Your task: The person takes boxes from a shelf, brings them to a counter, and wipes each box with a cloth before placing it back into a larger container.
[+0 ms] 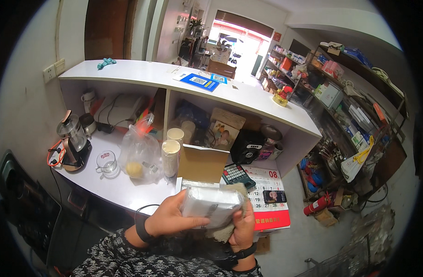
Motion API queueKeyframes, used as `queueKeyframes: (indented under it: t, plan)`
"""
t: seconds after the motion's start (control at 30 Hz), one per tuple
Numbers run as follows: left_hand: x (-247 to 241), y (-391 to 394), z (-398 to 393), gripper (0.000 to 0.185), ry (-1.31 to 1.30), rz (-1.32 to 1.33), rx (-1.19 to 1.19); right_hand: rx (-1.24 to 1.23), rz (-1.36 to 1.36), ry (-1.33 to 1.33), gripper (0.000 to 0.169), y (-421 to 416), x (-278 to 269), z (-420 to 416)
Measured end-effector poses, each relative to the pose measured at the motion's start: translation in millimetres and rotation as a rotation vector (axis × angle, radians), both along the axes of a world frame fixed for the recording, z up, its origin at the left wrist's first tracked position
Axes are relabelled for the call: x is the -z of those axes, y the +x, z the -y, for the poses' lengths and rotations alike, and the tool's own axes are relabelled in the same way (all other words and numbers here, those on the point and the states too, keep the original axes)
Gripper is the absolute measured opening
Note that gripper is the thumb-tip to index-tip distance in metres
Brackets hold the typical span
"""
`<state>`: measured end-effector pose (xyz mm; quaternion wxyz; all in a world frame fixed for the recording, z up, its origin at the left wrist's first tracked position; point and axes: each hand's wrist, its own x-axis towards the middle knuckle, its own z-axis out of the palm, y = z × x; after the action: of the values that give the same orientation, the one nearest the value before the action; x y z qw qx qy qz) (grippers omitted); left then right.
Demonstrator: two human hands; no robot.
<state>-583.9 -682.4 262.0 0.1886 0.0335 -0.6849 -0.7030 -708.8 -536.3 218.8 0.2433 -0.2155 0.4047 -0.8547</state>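
Observation:
My left hand (176,216) grips a white, plastic-wrapped box-shaped package (211,204) from its left side, thumb across the near face. Dark printing shows on that face. On the package's right side, my right hand (243,221) presses a beige cloth (228,230) against it. Part of the cloth is hidden behind the package and the fingers. Just beyond the package, a cardboard box (202,164) stands with its brown lid raised. Its contents are mostly hidden by the package.
Left on the white desk are an electric kettle (73,138), a glass mug (107,164) and a plastic bag (142,152). Stacked paper cups (171,159) stand beside the box. At right lie a calculator (238,176), a calendar (266,173) and a phone (274,196). A speaker (249,147) stands behind.

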Motion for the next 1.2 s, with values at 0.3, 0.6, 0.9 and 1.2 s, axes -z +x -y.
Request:
queueKeyframes:
  t: [0.3, 0.6, 0.9, 1.2]
  plan:
    - [2.6, 3.8, 2.8, 0.059, -0.566, -0.13, -0.064, 0.253, -1.516, 0.347, 0.037, 12.4, -65.0, -23.6]
    - [-7.2, 13.6, 5.7, 0.055, -0.572, -0.186, -0.064, 0.292, -1.397, 0.403, 0.042, 10.6, -61.2, -25.1]
    - [-3.6, 19.5, 2.0, 0.053, -0.066, -0.261, 0.009, 0.103, -0.45, 0.244, 0.041, 3.0, -23.6, -25.4]
    - [3.9, 16.6, 2.7, 0.062, 0.046, -0.203, 0.012, -0.016, -0.458, 0.139, 0.048, 19.2, -14.7, -21.9]
